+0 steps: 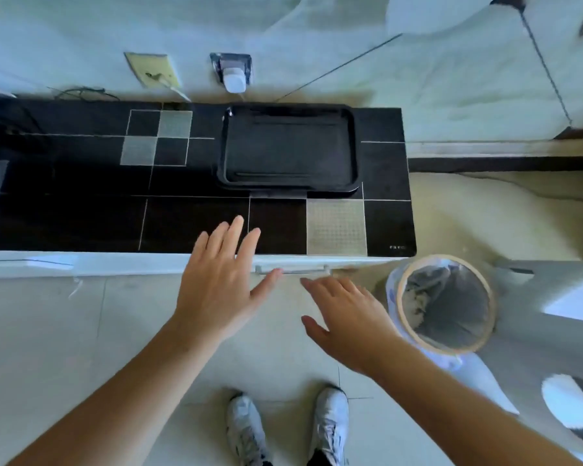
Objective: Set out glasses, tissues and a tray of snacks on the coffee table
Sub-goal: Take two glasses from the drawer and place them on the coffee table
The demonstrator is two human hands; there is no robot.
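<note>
Head view. Small pale lettering is printed near the front right corner of the black tiled cabinet top (pixel 91 216), but it is too small to be read. No other writing can be made out.

The left hand (pixel 221 280) is held palm-down over the front edge of the top, fingers spread wide and nothing grasped. The right hand (pixel 342 317) is extended lower and to the right, palm-down, fingers loosely splayed and empty; its fingertips are placed just beside the metal drawer handle (pixel 293 269), and contact cannot be confirmed.

The black tray (pixel 288 149) is positioned flat on the cabinet top, beyond both hands and well apart from them; nothing is carried on it.

A lined waste bin (pixel 446 302) is located on the floor just right of the right hand. Two white shoes (pixel 329 423) are seen below.
</note>
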